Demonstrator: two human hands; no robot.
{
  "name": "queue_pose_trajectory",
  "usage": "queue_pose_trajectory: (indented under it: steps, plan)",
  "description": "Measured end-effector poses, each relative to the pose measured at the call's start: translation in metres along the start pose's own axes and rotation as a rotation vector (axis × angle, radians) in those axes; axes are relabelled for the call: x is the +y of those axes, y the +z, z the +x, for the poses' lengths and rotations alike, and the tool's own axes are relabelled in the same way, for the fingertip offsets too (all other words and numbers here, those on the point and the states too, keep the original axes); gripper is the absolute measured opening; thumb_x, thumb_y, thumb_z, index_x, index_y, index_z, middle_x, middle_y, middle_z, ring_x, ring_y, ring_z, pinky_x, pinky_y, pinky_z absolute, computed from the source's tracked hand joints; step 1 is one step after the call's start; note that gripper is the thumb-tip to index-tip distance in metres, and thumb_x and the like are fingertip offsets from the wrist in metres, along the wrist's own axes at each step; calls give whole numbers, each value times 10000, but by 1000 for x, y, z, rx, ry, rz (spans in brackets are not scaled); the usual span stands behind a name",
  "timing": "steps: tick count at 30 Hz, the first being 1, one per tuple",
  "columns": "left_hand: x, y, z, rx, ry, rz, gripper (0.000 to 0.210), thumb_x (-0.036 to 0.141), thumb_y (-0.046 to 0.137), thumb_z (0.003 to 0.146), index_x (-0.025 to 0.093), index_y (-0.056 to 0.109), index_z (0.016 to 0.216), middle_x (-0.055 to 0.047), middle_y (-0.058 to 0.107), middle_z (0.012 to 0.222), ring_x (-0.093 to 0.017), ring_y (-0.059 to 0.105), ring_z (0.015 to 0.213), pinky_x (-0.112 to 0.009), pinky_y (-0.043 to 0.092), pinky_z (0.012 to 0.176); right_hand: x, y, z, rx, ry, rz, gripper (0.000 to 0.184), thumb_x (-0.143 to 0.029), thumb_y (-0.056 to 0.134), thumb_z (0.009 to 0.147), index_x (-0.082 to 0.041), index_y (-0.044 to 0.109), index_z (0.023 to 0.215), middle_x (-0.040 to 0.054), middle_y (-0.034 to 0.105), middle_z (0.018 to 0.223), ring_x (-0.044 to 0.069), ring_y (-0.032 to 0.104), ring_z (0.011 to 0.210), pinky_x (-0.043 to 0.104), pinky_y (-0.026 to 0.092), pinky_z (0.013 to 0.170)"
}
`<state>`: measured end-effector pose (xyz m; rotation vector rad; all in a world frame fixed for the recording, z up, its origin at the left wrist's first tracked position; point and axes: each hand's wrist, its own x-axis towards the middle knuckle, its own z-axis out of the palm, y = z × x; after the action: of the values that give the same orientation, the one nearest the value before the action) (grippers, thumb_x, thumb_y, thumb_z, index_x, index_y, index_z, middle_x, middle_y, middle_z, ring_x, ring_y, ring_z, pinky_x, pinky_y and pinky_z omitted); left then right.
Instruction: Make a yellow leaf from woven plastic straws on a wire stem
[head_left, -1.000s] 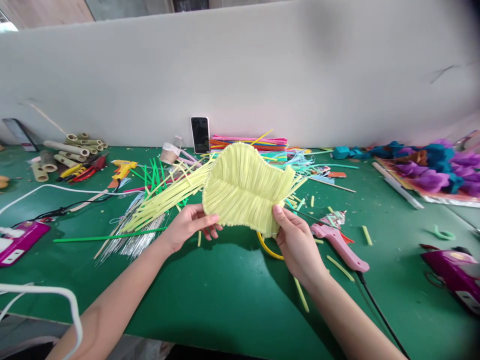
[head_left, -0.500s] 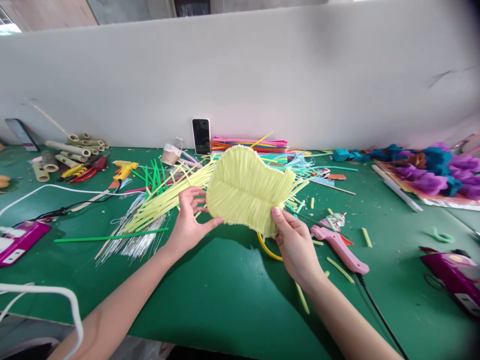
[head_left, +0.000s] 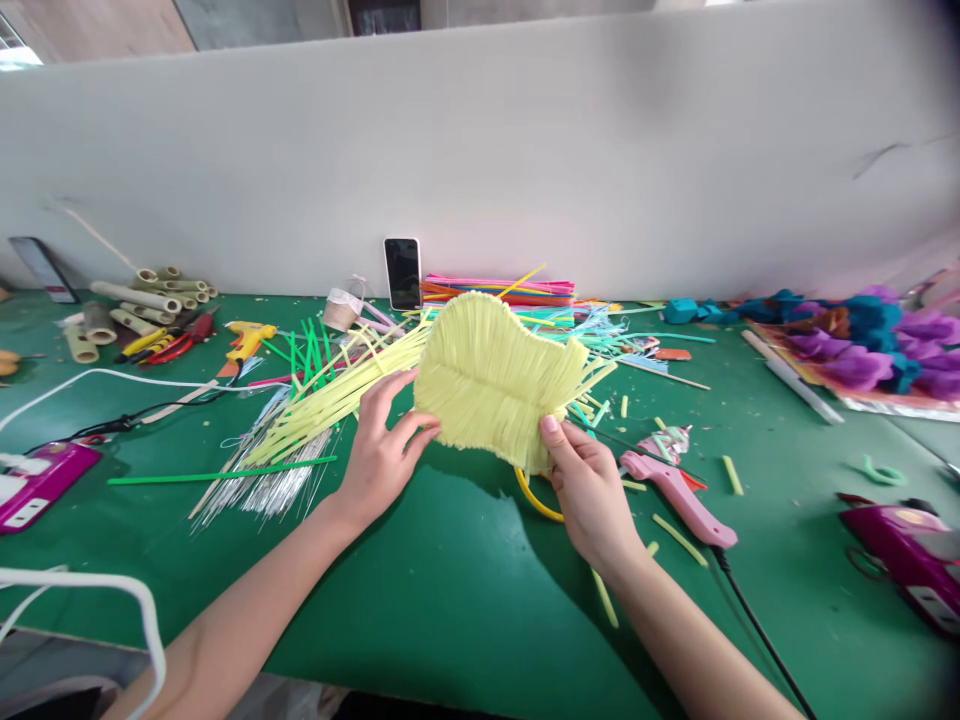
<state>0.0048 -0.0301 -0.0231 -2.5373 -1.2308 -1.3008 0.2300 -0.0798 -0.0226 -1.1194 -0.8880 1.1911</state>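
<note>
The left hand (head_left: pixel 379 455) draws its fingers together at the pleated yellow-green leaf (head_left: pixel 495 385) — pinch unclear — so the right hand (head_left: pixel 592 485), clamped on a corner, apparently supports it above the tabletop (head_left: pixel 450 590).

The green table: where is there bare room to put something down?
Front middle, between left forearm and right forearm, below the yellow piece. A smaller patch lies between the pink tool and right purple box. Crowded: behind and left of the piece, with yellow strips, silver wires and bamboo.
</note>
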Motion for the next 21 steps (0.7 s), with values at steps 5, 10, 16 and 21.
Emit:
queue_pose_trajectory:
  steps: [5, 10, 16, 21]
  plan:
    - [-1, -1, 1, -12, -66, -51, 57, 205, 499, 950, 235, 546, 943, -104, 464, 1352, -275, 377, 1341, -522, 315, 1104, -2, 1, -1, 10, 12, 28, 264, -497, 648, 853, -268, 742, 946, 11, 735, 873, 224, 649, 864, 316, 500, 715]
    - [-10, -3, 2, 176, -209, -168, 61, 249, 433, 979, 236, 470, 932, -99, 486, 1238, -238, 440, 1262, -438, 346, 1072, -5, 3, 0, -9, 45, 118, 255, -493, 665, 840, -276, 742, 950, 21, 749, 874, 247, 676, 884, 343, 536, 712]
    - [-12, -5, 6, 210, -497, -390, 285, 387, 398, 991, 218, 511, 792, -74, 549, 1089, -205, 525, 1062, -306, 405, 930, -8, 3, 1, 9, 81, 226, 236, -458, 689, 834, -265, 745, 958, 18, 754, 971, 223, 689, 900, 320, 562, 706]
    - [-15, 3, 5, 141, -613, -517, 334, 453, 503, 933, 197, 576, 732, -71, 591, 1046, -218, 548, 1066, -289, 438, 891, -10, 3, 1, 39, 101, 292, 268, -455, 725, 802, -252, 742, 976, 23, 755, 1007, 221, 708, 892, 323, 588, 724]
